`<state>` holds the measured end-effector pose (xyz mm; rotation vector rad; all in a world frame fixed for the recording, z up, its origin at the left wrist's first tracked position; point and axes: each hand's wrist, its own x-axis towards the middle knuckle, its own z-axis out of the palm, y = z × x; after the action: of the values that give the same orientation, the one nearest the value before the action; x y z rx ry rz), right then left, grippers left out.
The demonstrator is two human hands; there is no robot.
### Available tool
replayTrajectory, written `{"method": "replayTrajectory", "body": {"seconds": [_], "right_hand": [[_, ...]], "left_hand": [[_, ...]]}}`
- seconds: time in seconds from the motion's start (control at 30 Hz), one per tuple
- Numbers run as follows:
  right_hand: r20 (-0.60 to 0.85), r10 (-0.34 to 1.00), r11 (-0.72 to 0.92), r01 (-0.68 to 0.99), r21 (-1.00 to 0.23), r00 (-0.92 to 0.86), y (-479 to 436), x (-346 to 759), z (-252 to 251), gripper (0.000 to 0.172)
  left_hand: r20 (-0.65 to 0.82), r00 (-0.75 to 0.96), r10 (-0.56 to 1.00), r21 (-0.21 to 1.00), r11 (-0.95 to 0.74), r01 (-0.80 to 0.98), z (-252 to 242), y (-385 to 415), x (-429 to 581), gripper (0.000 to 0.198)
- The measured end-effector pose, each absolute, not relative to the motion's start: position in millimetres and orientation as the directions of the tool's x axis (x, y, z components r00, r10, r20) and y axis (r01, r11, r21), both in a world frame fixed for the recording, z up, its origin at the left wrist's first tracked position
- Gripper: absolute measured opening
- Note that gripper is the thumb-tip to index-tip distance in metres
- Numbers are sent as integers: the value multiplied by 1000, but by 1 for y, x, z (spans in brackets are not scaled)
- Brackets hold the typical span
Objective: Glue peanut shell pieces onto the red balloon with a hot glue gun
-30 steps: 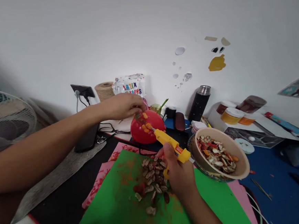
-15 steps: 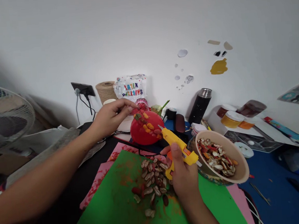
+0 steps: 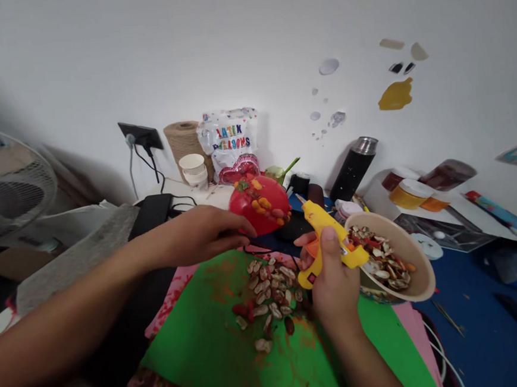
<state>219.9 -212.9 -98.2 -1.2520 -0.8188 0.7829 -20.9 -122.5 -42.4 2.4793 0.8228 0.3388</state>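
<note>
In my right hand (image 3: 337, 288) is a yellow hot glue gun (image 3: 318, 221), its nozzle pointing up and left, with fingers wrapped round the grip and orange trigger. My left hand (image 3: 208, 233) hovers just in front of a red balloon (image 3: 246, 209), thumb and fingers apart and nothing visible between them. Orange, red and green shell pieces cover part of the balloon's top and right side. Below both hands, a loose pile of peanut shells (image 3: 266, 294) lies on a stained green sheet (image 3: 208, 346). The glue gun's tip is apart from the balloon, to its right.
A beige bowl (image 3: 423, 270) of painted shells stands at right. Behind are paper cups (image 3: 193, 166), a twine spool (image 3: 183, 141), a balloon packet (image 3: 229, 136) and a black flask (image 3: 354, 168). Paint jars (image 3: 410, 193) sit farther right; a fan (image 3: 7, 189) stands left.
My left hand has come off the balloon's upper left and dropped toward me. The glue gun has moved right, away from the balloon. The view has shifted slightly.
</note>
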Motion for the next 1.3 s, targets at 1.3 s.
{"method": "replayTrajectory", "body": {"seconds": [1.3], "right_hand": [[246, 886, 227, 94, -969, 393, -214, 213, -102, 68]], "left_hand": [[-151, 895, 420, 488, -756, 437, -79, -138, 7, 9]]}}
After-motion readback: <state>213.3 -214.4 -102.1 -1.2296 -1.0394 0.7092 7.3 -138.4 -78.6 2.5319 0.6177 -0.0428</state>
